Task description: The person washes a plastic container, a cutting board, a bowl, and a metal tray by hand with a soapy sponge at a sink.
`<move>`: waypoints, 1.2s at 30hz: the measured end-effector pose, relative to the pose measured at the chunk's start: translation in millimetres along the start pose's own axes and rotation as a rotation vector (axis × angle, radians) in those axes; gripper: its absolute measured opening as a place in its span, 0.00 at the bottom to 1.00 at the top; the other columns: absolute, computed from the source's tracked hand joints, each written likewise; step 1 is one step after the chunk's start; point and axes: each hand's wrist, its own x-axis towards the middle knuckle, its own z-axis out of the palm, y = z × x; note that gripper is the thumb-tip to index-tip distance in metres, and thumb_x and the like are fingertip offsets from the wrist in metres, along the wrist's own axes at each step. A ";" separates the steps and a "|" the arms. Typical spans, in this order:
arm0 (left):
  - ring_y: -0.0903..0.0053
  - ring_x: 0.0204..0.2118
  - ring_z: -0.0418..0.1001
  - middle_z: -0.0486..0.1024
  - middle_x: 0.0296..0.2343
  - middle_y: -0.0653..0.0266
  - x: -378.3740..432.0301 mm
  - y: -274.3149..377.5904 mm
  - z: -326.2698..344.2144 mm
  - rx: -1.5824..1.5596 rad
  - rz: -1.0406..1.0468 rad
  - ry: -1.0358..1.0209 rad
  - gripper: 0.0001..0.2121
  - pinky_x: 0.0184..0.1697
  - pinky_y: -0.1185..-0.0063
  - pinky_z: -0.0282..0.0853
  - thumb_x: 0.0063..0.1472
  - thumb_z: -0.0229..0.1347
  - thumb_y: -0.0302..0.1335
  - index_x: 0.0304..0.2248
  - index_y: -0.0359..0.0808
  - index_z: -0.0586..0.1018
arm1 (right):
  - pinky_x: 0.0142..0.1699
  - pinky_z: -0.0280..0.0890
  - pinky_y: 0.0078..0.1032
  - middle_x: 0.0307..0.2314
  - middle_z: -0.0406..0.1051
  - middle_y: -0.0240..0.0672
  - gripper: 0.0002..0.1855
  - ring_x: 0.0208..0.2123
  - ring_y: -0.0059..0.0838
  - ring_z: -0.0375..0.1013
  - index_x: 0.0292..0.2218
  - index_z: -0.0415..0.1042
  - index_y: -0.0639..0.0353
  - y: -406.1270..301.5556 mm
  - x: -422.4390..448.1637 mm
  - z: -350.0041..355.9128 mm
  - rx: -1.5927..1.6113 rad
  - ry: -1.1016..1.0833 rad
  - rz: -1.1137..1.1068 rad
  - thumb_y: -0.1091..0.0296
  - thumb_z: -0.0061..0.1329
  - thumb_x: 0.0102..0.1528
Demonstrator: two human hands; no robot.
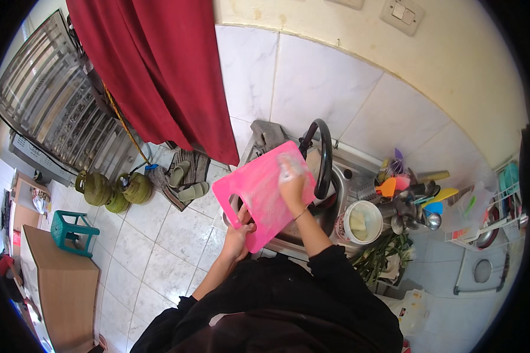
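A pink plastic cutting board, streaked with white suds, is held tilted over the left part of a steel sink. My left hand grips its lower left edge by the handle slot. Against the board's upper right face, my right hand presses a whitish, blurred scrubbing pad or sponge, mostly hidden by the fingers. Just right of the board curves a black faucet. Behind the board lies a grey cloth on the sink's back rim. The board hides much of the basin.
Right of the sink stand a white bucket and crowded utensils, with a dish rack beyond. Leafy greens sit below the bucket. A red curtain hangs at left; gas cylinders and a green stool are on the floor.
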 end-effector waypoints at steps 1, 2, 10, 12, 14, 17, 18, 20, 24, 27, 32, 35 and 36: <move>0.86 0.30 0.59 0.54 0.49 0.61 0.1 4.7 2.7 -0.002 -0.008 0.023 0.32 0.32 0.89 0.56 0.43 0.37 0.11 0.52 0.34 0.50 | 0.43 0.60 0.30 0.30 0.68 0.46 0.14 0.36 0.41 0.67 0.31 0.69 0.66 -21.4 -11.0 2.5 0.124 -0.121 0.011 0.83 0.38 0.40; 0.86 0.30 0.59 0.53 0.50 0.61 1.2 8.9 4.9 -0.006 -0.012 0.046 0.32 0.32 0.89 0.56 0.43 0.37 0.11 0.52 0.34 0.50 | 0.43 0.61 0.30 0.31 0.68 0.46 0.15 0.36 0.40 0.67 0.31 0.69 0.65 -36.1 -18.8 1.1 0.247 -0.243 0.018 0.84 0.38 0.39; 0.85 0.34 0.60 0.53 0.50 0.61 -3.5 3.5 6.6 0.046 -0.021 0.022 0.32 0.35 0.87 0.56 0.43 0.38 0.12 0.52 0.34 0.51 | 0.40 0.61 0.31 0.32 0.68 0.43 0.18 0.35 0.41 0.67 0.36 0.69 0.59 20.0 2.8 -11.0 -0.097 -0.360 0.389 0.83 0.39 0.41; 0.84 0.35 0.60 0.54 0.50 0.61 -1.2 4.9 8.0 0.089 -0.028 0.010 0.32 0.35 0.87 0.56 0.43 0.38 0.12 0.52 0.33 0.51 | 0.40 0.61 0.31 0.31 0.68 0.44 0.18 0.34 0.43 0.67 0.36 0.69 0.60 8.5 6.9 -1.8 -0.004 -0.031 0.028 0.82 0.39 0.40; 0.84 0.36 0.60 0.54 0.49 0.61 4.5 6.4 2.8 0.006 0.019 -0.005 0.32 0.34 0.87 0.56 0.42 0.38 0.12 0.52 0.33 0.51 | 0.40 0.60 0.31 0.30 0.67 0.46 0.13 0.33 0.45 0.66 0.32 0.68 0.65 -43.1 -16.2 -2.0 0.256 -0.205 0.073 0.83 0.38 0.41; 0.84 0.36 0.61 0.55 0.49 0.61 4.8 11.4 -2.1 0.034 0.040 -0.002 0.32 0.35 0.87 0.56 0.42 0.39 0.13 0.52 0.33 0.51 | 0.40 0.60 0.31 0.30 0.67 0.45 0.14 0.33 0.44 0.66 0.32 0.68 0.64 -60.4 -30.6 -10.5 0.352 -0.285 -0.366 0.83 0.38 0.41; 0.84 0.36 0.61 0.55 0.49 0.60 4.7 7.5 -6.1 0.081 0.034 0.013 0.32 0.36 0.86 0.56 0.42 0.39 0.13 0.52 0.34 0.51 | 0.39 0.62 0.28 0.29 0.68 0.46 0.16 0.33 0.42 0.67 0.35 0.68 0.63 -35.0 -28.9 -9.3 0.289 -0.283 -0.346 0.83 0.38 0.42; 0.83 0.37 0.61 0.55 0.49 0.61 0.2 5.0 -5.6 0.067 -0.008 0.014 0.32 0.37 0.86 0.56 0.43 0.39 0.13 0.52 0.33 0.51 | 0.38 0.61 0.28 0.29 0.68 0.46 0.15 0.32 0.41 0.67 0.36 0.67 0.63 -0.8 -16.9 -17.0 -0.119 -0.578 0.372 0.81 0.37 0.44; 0.80 0.41 0.60 0.55 0.49 0.62 -3.6 14.1 12.2 0.198 -0.090 -0.078 0.30 0.42 0.85 0.56 0.44 0.40 0.14 0.51 0.32 0.52 | 0.32 0.60 0.21 0.28 0.68 0.44 0.14 0.27 0.31 0.67 0.36 0.67 0.63 126.0 -21.6 -18.5 -0.097 0.137 0.035 0.78 0.39 0.45; 0.79 0.44 0.60 0.58 0.47 0.63 -14.4 17.6 1.9 0.351 -0.051 -0.074 0.28 0.46 0.83 0.53 0.46 0.42 0.15 0.50 0.30 0.54 | 0.31 0.62 0.19 0.27 0.69 0.40 0.15 0.25 0.27 0.67 0.38 0.66 0.61 108.4 -32.5 -49.9 -0.077 0.049 0.333 0.71 0.43 0.46; 0.78 0.40 0.63 0.66 0.40 0.64 -43.9 63.3 2.7 0.668 -0.050 -0.164 0.22 0.45 0.81 0.55 0.50 0.43 0.18 0.47 0.34 0.61 | 0.33 0.62 0.17 0.28 0.67 0.30 0.15 0.26 0.20 0.66 0.39 0.65 0.60 64.7 -35.4 -110.4 0.625 0.176 1.006 0.75 0.43 0.47; 0.71 0.43 0.64 0.66 0.40 0.54 -61.1 113.7 20.2 0.964 0.165 -0.311 0.19 0.46 0.80 0.56 0.50 0.40 0.15 0.44 0.32 0.65 | 0.32 0.63 0.18 0.29 0.66 0.30 0.14 0.27 0.20 0.66 0.39 0.65 0.59 62.8 -49.8 -130.9 0.828 0.131 1.057 0.77 0.42 0.48; 0.66 0.44 0.64 0.66 0.39 0.51 -68.1 127.8 19.8 1.012 0.266 -0.340 0.21 0.46 0.78 0.56 0.47 0.39 0.12 0.43 0.31 0.66 | 0.32 0.63 0.18 0.29 0.66 0.31 0.14 0.27 0.21 0.66 0.40 0.64 0.59 50.5 -47.6 -133.7 0.836 0.078 1.094 0.77 0.42 0.49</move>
